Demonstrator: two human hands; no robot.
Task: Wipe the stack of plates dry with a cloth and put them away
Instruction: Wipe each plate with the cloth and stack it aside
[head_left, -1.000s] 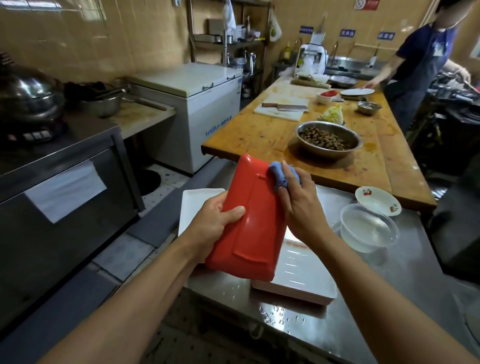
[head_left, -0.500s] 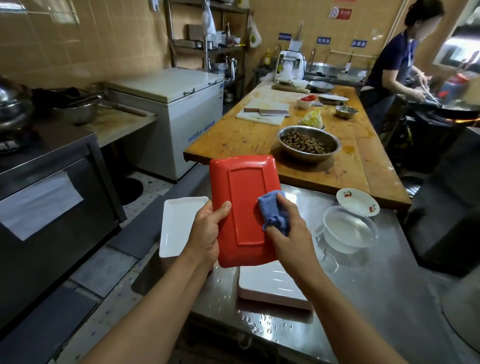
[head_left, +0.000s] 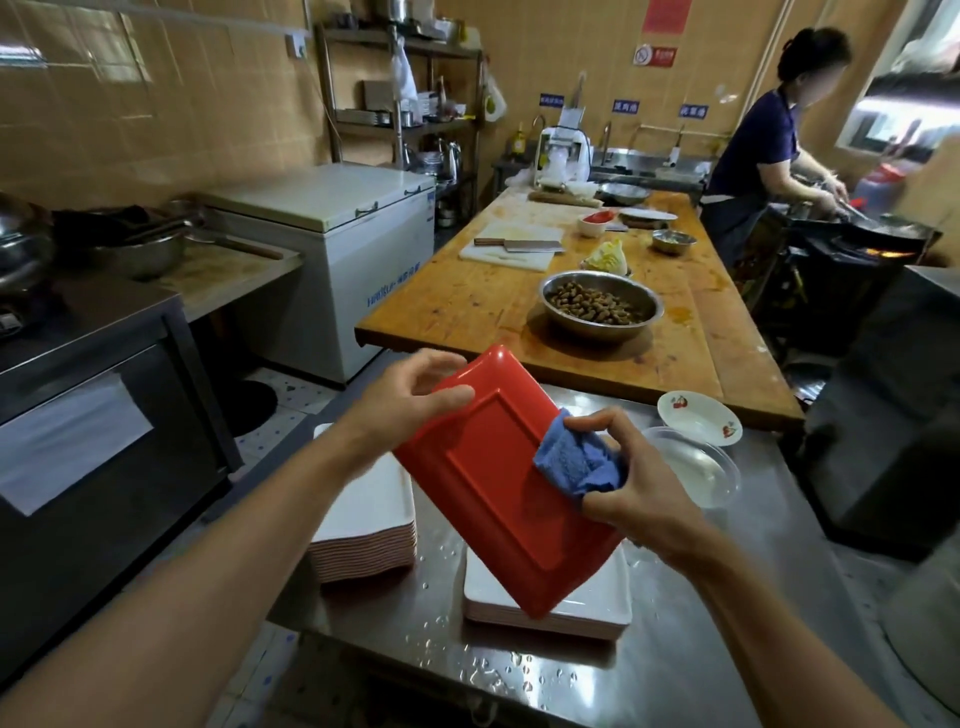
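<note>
A red rectangular plate (head_left: 493, 483) is held tilted in the air, its underside facing me. My left hand (head_left: 410, 395) grips its upper left edge, thumb across the back. My right hand (head_left: 631, 483) pinches a bunched blue cloth (head_left: 579, 465) against the plate's right side. Below the plate, a low stack of white rectangular plates (head_left: 597, 608) sits on the wet steel counter (head_left: 701, 649). A taller stack of white plates (head_left: 369, 525) stands to its left, partly hidden by my left arm.
A clear plastic bowl (head_left: 698, 470) and a small flowered dish (head_left: 698, 418) sit right of my hands. Beyond is a wooden table (head_left: 467, 301) with a metal bowl of nuts (head_left: 600, 306) and a cleaver. A person (head_left: 763, 156) cooks at the far right. A freezer (head_left: 337, 249) stands left.
The plate has turned from upright to a slant, top leaning left. My left hand shifted up to its top edge, and my right hand with the cloth slid to the plate's right side.
</note>
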